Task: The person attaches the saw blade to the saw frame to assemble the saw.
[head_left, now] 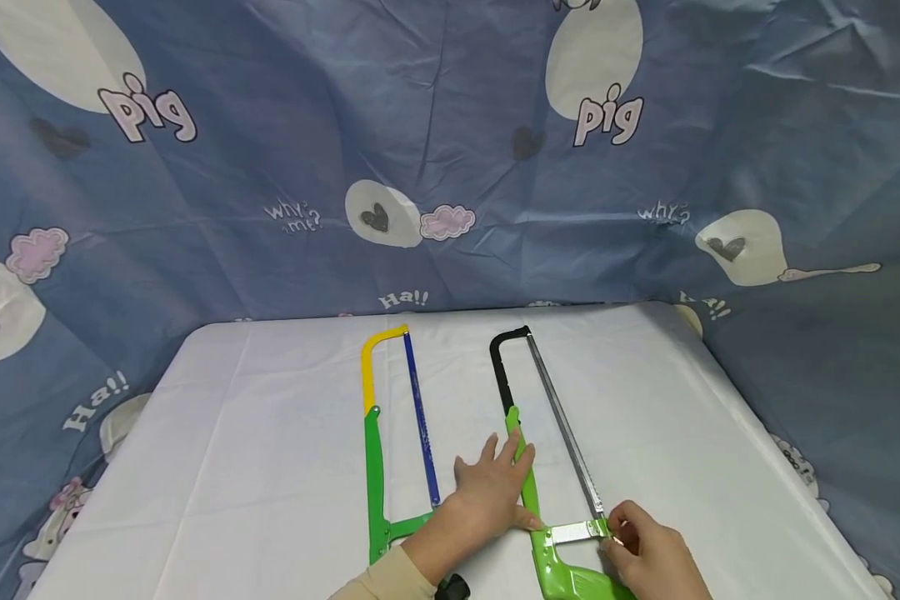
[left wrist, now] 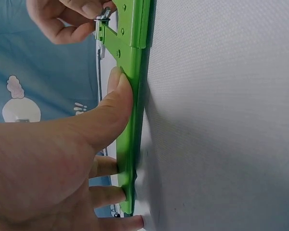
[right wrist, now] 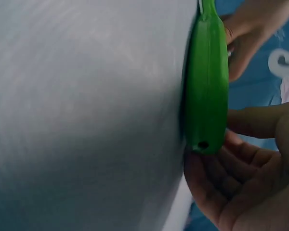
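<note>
A hacksaw with a light green and black frame (head_left: 536, 492) lies on the white table, its grey blade (head_left: 566, 425) running along the right side. My left hand (head_left: 487, 492) rests on the frame with fingers spread, thumb (left wrist: 118, 103) pressing near the handle end. At the blade's lower end, my right hand (head_left: 656, 554) pinches the small metal wing nut (left wrist: 103, 15) with thumb and fingertips. The green handle (right wrist: 207, 86) stands in front of that hand in the right wrist view. To the left lies a second hacksaw, green and yellow (head_left: 375, 475), with a blue blade (head_left: 422, 417); my left forearm covers part of it.
A white cloth covers the table (head_left: 270, 450). Blue printed fabric (head_left: 450, 150) hangs behind it and along both sides. Beneath the left forearm a black rounded piece (head_left: 453, 587) shows at the lower edge.
</note>
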Available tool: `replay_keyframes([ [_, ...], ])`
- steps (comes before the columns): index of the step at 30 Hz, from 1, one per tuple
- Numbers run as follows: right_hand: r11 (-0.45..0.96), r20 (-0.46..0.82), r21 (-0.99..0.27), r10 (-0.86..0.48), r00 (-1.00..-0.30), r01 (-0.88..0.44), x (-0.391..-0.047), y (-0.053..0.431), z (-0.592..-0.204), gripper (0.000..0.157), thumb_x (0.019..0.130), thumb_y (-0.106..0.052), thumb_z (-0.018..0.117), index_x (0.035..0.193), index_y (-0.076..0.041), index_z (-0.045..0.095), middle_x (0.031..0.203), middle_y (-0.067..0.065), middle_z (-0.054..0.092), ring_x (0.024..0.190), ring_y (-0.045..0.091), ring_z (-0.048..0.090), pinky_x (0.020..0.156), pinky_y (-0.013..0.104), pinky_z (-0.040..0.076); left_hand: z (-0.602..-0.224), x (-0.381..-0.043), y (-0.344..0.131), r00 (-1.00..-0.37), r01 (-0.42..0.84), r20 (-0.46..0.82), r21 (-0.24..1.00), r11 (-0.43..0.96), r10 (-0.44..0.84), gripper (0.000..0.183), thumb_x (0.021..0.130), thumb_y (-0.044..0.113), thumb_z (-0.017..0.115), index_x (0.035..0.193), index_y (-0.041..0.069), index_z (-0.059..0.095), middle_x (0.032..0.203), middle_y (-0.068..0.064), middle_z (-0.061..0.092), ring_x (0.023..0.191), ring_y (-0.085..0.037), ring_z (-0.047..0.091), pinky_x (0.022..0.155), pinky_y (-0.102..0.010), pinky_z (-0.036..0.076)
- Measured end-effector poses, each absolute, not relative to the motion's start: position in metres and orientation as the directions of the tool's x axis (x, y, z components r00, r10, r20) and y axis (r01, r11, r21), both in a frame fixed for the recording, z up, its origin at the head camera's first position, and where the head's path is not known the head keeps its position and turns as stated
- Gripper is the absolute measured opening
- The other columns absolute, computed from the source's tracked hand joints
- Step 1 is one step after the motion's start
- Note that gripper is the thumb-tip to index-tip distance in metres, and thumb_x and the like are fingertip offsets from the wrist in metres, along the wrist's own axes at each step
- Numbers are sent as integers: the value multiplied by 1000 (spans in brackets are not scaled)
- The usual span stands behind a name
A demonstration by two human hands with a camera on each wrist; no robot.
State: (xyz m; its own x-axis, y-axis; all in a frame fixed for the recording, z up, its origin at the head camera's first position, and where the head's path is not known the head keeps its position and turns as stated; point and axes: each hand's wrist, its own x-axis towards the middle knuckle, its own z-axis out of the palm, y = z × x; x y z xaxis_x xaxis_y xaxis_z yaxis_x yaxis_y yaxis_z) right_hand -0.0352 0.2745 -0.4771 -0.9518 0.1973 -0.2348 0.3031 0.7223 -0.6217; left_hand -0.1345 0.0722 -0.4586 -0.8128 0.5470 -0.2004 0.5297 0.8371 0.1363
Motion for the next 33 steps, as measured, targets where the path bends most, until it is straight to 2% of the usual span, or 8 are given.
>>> replay_keyframes([
  [3, 852, -161, -468, 181, -970, 236, -34, 267, -473, 19, 80, -14, 79, 88, -17, 62, 67, -7, 56, 60, 10, 47, 54, 27, 39, -459, -135, 72, -812, 531, -201, 137, 837, 548, 103, 67, 67, 75, 152, 23, 40, 163, -5, 31, 146, -35, 38, 91, -70, 48],
  [7, 923, -84, -358, 120, -989, 143, -32, 260, -470, 26, 75, -20, 85, 87, -21, 62, 72, -11, 57, 63, 6, 49, 54, 27, 40, -459, -135, 71, -812, 532, -197, 138, 836, 549, 103, 66, 67, 75, 152, 23, 41, 163, -6, 32, 146, -35, 38, 91, -70, 48],
  [13, 988, 74, -155, -1, -997, -13, -32, 256, -471, 28, 70, -17, 87, 84, -19, 63, 69, -9, 51, 62, 8, 46, 54, 27, 38, -458, -135, 70, -810, 532, -197, 148, 834, 552, 103, 66, 67, 75, 152, 22, 41, 163, -6, 32, 145, -36, 38, 91, -71, 48],
  [16, 995, 109, -81, -46, -993, -55, -34, 255, -472, 30, 67, -16, 88, 84, -16, 63, 68, -7, 52, 59, 9, 47, 52, 27, 38, -458, -135, 70, -810, 531, -197, 154, 833, 553, 103, 66, 66, 75, 152, 22, 41, 163, -6, 31, 146, -36, 38, 91, -71, 47],
  [21, 996, 146, -39, -76, -986, -83, -33, 252, -473, 31, 65, -12, 88, 80, -15, 62, 63, -7, 48, 53, 7, 42, 47, 24, 33, -460, -135, 71, -807, 535, -197, 156, 831, 557, 103, 66, 66, 76, 152, 22, 41, 163, -6, 31, 146, -36, 38, 91, -71, 47],
  [28, 995, 189, -38, -86, -978, -95, -31, 250, -473, 28, 67, -4, 81, 75, -16, 57, 58, -7, 43, 49, 6, 35, 44, 22, 28, -460, -136, 71, -806, 541, -189, 148, 828, 560, 104, 65, 67, 76, 151, 21, 42, 162, -7, 33, 144, -37, 40, 89, -71, 48],
  [33, 994, 136, -88, -50, -989, -63, -31, 251, -472, 26, 70, -7, 80, 76, -18, 58, 57, -8, 44, 48, 6, 36, 43, 23, 30, -460, -136, 71, -803, 545, -186, 157, 824, 567, 103, 65, 66, 77, 151, 20, 43, 162, -8, 33, 144, -38, 40, 88, -72, 48],
])
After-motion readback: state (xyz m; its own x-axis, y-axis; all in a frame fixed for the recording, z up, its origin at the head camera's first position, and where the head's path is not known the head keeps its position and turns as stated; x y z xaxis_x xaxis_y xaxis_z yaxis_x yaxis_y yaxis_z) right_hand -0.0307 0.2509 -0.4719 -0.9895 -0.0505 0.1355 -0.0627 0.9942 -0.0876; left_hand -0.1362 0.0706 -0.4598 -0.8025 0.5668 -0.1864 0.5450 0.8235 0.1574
